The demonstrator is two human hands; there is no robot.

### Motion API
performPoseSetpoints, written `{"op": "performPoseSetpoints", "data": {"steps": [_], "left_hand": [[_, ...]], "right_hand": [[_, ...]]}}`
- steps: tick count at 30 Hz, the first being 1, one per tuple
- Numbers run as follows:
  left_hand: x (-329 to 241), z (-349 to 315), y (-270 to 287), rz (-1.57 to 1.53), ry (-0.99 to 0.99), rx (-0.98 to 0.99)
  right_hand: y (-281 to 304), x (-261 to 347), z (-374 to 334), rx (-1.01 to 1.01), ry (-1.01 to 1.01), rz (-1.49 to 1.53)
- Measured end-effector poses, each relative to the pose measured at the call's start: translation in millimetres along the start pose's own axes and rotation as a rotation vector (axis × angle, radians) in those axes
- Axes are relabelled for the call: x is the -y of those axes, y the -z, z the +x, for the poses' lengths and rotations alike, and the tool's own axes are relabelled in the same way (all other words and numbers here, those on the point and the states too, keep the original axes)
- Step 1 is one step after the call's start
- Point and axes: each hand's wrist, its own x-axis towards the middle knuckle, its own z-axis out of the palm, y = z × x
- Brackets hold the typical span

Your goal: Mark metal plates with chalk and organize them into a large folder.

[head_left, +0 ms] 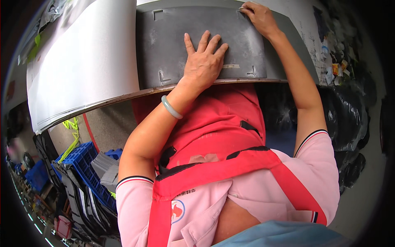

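One dark grey sheet (170, 41) takes centre stage, lying flat at the near edge of the worktable (115, 97), straight in front of the person. And look at that scuffed, chalky face, with an L-shaped corner mark (163, 77) at the near left and a short tan strip (231, 66) towards the near edge! It looks thin and light, probably stiff enough to lift without folding, and hardly fragile; those corners, though, could be its weaker spots. A smooth underside might let it slide, so a spread palm in the middle and a grip on the outer edge look the safest holds.

Right on it, the left hand (203, 68) lies flat, fingers fanned, gripping nothing. Up at the far right corner, the right hand (261, 19) has thumb and fingers drawn together; whether they pinch anything, I cannot tell.

Outward we go: a grey board (284, 53) shows to the right, large white sheets (88, 53) spread at the left, a red apron (218, 103) sits below the table edge, a blue crate (82, 162) stands lower left, and black plastic bags (347, 115) crowd the right.
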Motion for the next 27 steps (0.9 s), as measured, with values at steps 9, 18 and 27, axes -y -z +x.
{"op": "performPoseSetpoints", "data": {"steps": [9,18,27], "left_hand": [[-0.8,-1.7,1.8,0.016,0.032,0.006],[0.4,-1.4,-1.8,0.014,0.016,-0.010],[-2.7,1.2,-5.4,0.005,0.008,-0.008]], "right_hand": [[16.8,31.6,2.6,0.020,-0.541,0.350],[17.5,18.9,13.8,0.245,-0.556,0.226],[-39.5,109.9,67.5,0.092,-0.027,0.219]]}}
